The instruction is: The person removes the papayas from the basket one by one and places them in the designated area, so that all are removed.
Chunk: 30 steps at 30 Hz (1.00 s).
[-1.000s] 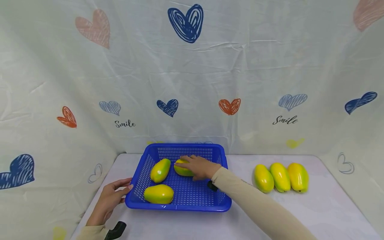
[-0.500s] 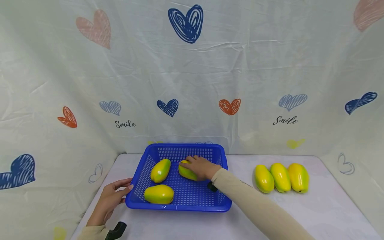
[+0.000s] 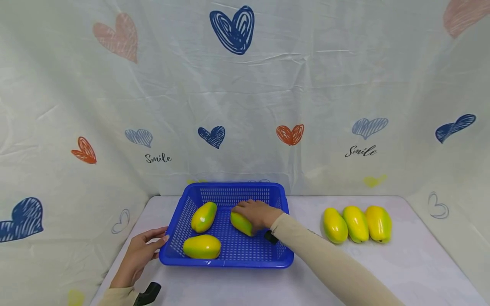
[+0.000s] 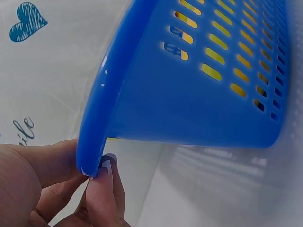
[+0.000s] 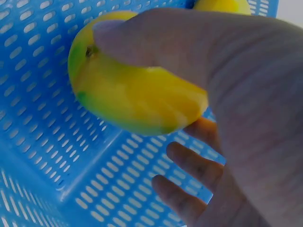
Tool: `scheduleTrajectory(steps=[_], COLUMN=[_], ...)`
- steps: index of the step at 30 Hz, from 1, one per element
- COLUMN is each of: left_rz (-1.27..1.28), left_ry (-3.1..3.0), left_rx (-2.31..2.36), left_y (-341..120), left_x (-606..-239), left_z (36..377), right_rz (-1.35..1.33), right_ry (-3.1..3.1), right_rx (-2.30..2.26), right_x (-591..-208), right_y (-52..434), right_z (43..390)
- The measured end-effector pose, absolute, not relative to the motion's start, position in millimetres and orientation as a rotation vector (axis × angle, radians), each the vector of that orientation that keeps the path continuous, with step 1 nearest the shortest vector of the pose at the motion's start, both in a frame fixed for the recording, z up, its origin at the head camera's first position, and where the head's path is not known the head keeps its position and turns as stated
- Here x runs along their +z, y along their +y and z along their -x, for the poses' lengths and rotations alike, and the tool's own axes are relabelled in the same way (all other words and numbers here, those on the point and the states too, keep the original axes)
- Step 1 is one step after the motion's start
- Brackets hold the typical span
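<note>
A blue plastic basket (image 3: pixel 226 264) with slotted walls stands on the table. My left hand (image 3: pixel 139 253) pinches its left rim, thumb and fingers meeting at the edge in the left wrist view. Inside the basket, my right hand (image 3: pixel 258 213) grips a yellow-green papaya (image 3: pixel 241 223) near the back middle. The thumb lies along this papaya in the right wrist view, with some fingers spread below it. Another papaya (image 3: pixel 204 217) leans at the back left of the basket, and a third papaya (image 3: pixel 202 247) lies at the front left.
Three more papayas (image 3: pixel 356 224) lie side by side on the white table (image 3: pixel 413 263), right of the basket. Behind the table hangs a pale curtain (image 3: pixel 245 93) printed with hearts. My right sleeve (image 3: pixel 325 255) crosses over the basket's front right corner.
The papaya under my right hand has shifted slightly right and toward me, turning a little, and the hand has closed more around it. My left hand stays at the rim.
</note>
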<state>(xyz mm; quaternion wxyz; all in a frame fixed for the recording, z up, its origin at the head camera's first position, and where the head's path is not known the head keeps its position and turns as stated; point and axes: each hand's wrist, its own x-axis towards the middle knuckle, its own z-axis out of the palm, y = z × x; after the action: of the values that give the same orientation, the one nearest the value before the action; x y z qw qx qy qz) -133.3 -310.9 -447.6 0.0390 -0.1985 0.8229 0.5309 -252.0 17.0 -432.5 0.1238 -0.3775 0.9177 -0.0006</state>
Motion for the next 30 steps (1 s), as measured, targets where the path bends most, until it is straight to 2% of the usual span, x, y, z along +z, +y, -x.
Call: scheduleTrajectory(steps=[6, 30], left_rz=[0.606, 0.630], left_ry=[2.523, 2.518], left_rx=[1.632, 1.603], left_y=[-311, -312], left_x=[-448, -448], left_z=[134, 133], right_rz=[1.015, 1.000], right_ry=[2.654, 2.629], right_rx=[-0.114, -0.176], right_x=[-434, -444], right_y=[23, 28], right_z=[256, 260])
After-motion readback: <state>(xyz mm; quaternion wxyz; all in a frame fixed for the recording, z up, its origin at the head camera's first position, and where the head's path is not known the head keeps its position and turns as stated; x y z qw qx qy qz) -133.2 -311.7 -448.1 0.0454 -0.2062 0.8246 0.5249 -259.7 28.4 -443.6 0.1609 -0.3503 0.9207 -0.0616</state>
